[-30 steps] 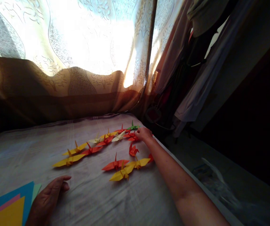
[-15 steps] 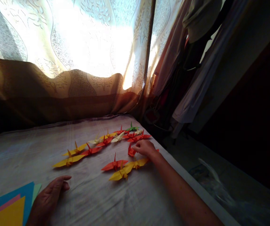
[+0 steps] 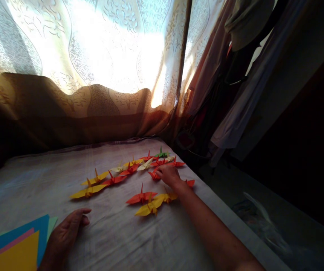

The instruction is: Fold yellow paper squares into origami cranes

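Note:
My right hand (image 3: 170, 175) is closed on a red paper crane (image 3: 153, 175), with its fingertips on the crane's right side. Just beyond it, a row of folded cranes in red, cream and yellow runs back to a green crane (image 3: 161, 154). Nearer me lie a red crane (image 3: 141, 197) and a yellow crane (image 3: 149, 208); my right forearm partly covers others beside them. My left hand (image 3: 67, 231) rests on the cloth with loosely bent fingers apart and nothing in them. It is beside a stack of coloured paper sheets (image 3: 17, 250).
A pale checked cloth (image 3: 108, 233) covers the surface, whose right edge drops to a dark floor. Clear plastic (image 3: 263, 222) lies down there. Behind hangs a patterned curtain (image 3: 100, 101), and clothes (image 3: 232, 124) hang at the right.
My right hand has shifted a little left with the red crane, which now lies lower and flatter. The view has turned slightly left; my left hand keeps its pose.

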Demonstrator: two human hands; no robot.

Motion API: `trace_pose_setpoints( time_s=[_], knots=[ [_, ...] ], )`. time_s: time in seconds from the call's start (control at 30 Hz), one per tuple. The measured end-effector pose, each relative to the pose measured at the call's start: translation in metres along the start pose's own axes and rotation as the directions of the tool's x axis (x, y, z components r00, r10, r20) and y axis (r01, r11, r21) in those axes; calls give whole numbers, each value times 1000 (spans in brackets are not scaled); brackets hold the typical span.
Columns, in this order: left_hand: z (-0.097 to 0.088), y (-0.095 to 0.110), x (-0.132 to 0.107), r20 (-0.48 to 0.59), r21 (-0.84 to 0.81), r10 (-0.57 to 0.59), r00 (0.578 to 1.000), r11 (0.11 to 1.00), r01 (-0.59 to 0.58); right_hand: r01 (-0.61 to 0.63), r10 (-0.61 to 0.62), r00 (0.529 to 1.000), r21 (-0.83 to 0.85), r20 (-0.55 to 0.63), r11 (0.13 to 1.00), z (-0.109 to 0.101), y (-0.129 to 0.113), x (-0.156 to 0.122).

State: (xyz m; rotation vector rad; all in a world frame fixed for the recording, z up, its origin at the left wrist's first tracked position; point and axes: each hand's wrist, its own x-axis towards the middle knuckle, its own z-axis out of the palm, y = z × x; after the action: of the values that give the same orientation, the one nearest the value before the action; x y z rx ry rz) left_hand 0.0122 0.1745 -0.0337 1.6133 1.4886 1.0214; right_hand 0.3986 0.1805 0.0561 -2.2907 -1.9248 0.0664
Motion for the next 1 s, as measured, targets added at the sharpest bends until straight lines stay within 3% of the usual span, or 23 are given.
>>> trace_pose_setpoints(
  time_s=[0.17,0.33,0.47,0.6,0.7,0.87,1.0],
  knots=[
    [5,8,-5,-86,-12,-6,996,1000,6,74,-79,995,-67,-61,995,12,-5,2],
    [5,15,-7,-27,-17,-28,999,999,27,105,-118,989,-138,-90,985,19,-7,9],
    [6,16,-8,-96,-50,-38,995,998,34,113,-134,985,-179,-112,977,19,-11,11],
    [3,12,-4,-14,-59,-46,999,997,45,150,-174,978,-199,-111,968,17,-15,12],
    [3,13,-4,-12,-76,-53,999,996,52,171,-194,976,-198,-102,965,18,-19,13],
    [15,25,-15,-177,-103,-50,983,994,33,169,-185,978,-155,-99,973,19,-23,12],
    [18,26,-17,-148,-81,-42,988,996,30,106,-115,988,-92,-101,990,18,-20,8]
  ],
)
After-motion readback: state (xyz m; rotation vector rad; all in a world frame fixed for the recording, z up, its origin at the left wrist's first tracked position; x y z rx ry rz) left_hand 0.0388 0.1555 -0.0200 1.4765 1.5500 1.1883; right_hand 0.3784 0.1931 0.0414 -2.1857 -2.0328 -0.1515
